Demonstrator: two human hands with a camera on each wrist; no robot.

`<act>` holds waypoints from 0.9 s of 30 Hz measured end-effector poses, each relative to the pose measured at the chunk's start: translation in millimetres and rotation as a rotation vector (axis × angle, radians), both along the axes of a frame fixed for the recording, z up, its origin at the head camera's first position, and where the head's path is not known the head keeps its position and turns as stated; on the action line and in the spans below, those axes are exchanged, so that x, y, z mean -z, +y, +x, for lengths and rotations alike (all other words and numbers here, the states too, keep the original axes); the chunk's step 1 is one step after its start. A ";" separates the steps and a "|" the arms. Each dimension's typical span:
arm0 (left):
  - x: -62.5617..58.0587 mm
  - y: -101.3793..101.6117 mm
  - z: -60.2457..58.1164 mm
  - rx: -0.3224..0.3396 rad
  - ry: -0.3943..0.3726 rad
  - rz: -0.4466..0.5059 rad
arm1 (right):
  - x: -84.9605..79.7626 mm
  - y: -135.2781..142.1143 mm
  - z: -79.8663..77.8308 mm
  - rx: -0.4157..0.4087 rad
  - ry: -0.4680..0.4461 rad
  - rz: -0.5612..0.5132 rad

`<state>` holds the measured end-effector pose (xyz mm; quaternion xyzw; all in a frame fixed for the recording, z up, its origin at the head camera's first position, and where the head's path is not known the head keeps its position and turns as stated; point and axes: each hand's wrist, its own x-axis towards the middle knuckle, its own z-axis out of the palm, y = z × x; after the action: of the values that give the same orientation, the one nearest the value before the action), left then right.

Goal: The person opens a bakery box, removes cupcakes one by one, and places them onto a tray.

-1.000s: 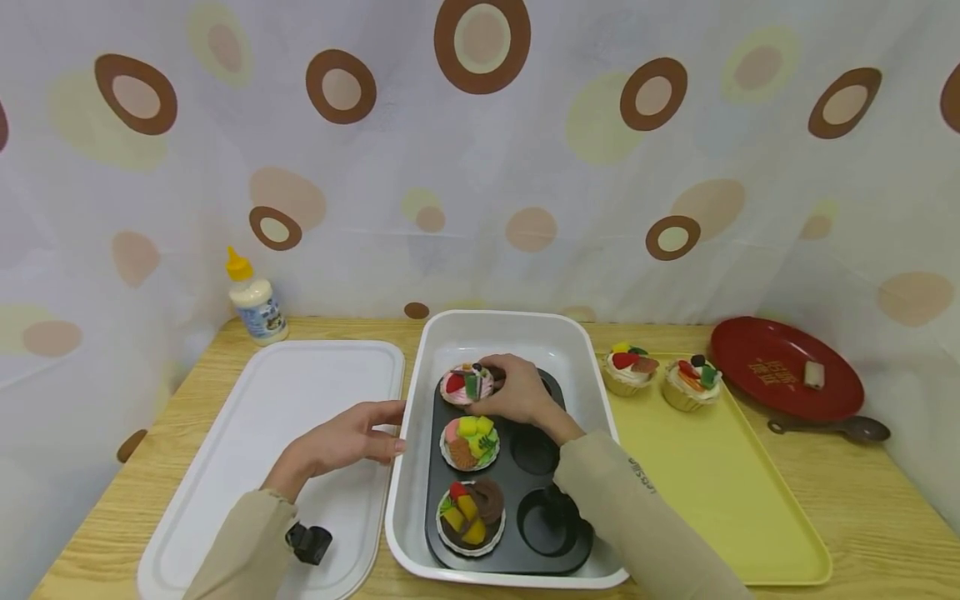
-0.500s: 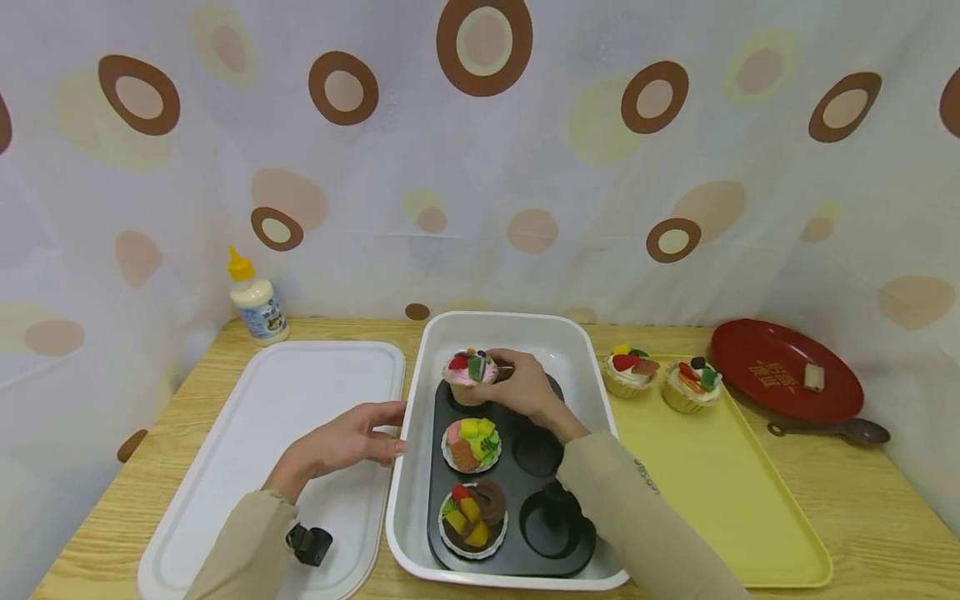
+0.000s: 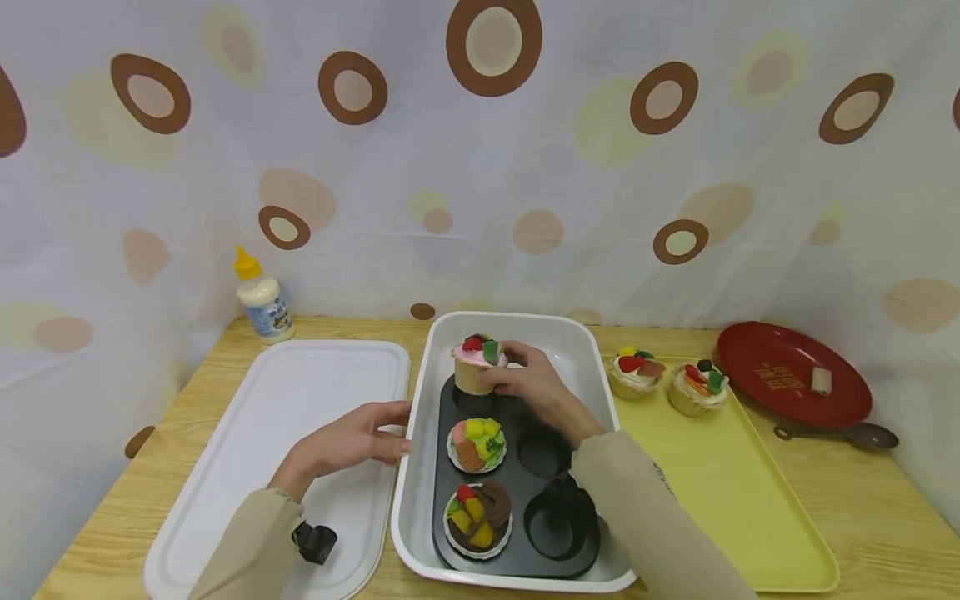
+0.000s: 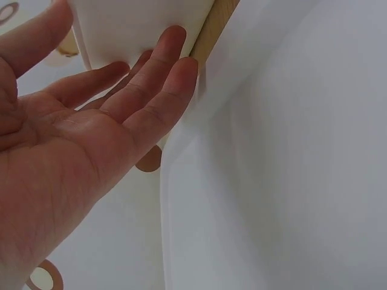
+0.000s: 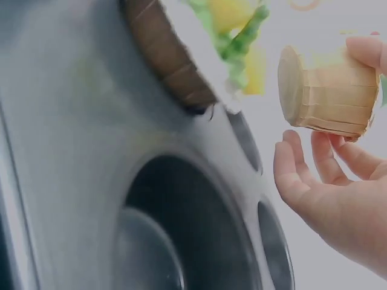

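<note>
My right hand (image 3: 536, 382) pinches a pink-topped cupcake (image 3: 473, 378) by its side, just above the far left cup of a dark muffin tin (image 3: 517, 492). In the right wrist view the cupcake's tan paper case (image 5: 332, 90) is lifted free of the tin. Two more cupcakes sit in the left column: a fruit-topped cupcake (image 3: 477, 444) in the middle and a chocolate cupcake (image 3: 477, 521) nearest me. The tin lies inside a white deep tray (image 3: 414, 508). My left hand (image 3: 352, 442), fingers loosely extended, rests at that tray's left rim.
A flat white tray (image 3: 315, 375) lies on the left, with a squeeze bottle (image 3: 264, 304) behind it. On the right, a yellow tray (image 3: 735, 492) bears two cream cupcakes (image 3: 696, 389). A red plate (image 3: 795, 375) and a dark spoon (image 3: 862, 434) lie beyond it.
The pink-topped cupcake has risen out of its cup in my right hand and moved slightly upward in view. My left hand has stayed by the rim. The head view has shifted slightly.
</note>
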<state>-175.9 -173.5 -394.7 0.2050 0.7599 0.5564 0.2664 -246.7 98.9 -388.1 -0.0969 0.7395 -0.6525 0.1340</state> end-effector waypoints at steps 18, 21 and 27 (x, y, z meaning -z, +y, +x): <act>-2.8 1.0 1.0 0.004 0.029 -0.014 | -55.8 66.9 13.3 -0.112 0.212 0.094; -2.8 1.7 1.1 0.005 0.029 -0.005 | -60.2 84.3 18.6 -0.079 0.237 0.115; -0.5 1.8 0.9 0.007 0.020 0.024 | -58.4 118.2 32.4 0.000 0.266 0.151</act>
<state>-175.0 -171.7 -394.2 0.2164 0.7548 0.5627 0.2584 -214.2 217.1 -329.7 -0.1723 0.7978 -0.5762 0.0418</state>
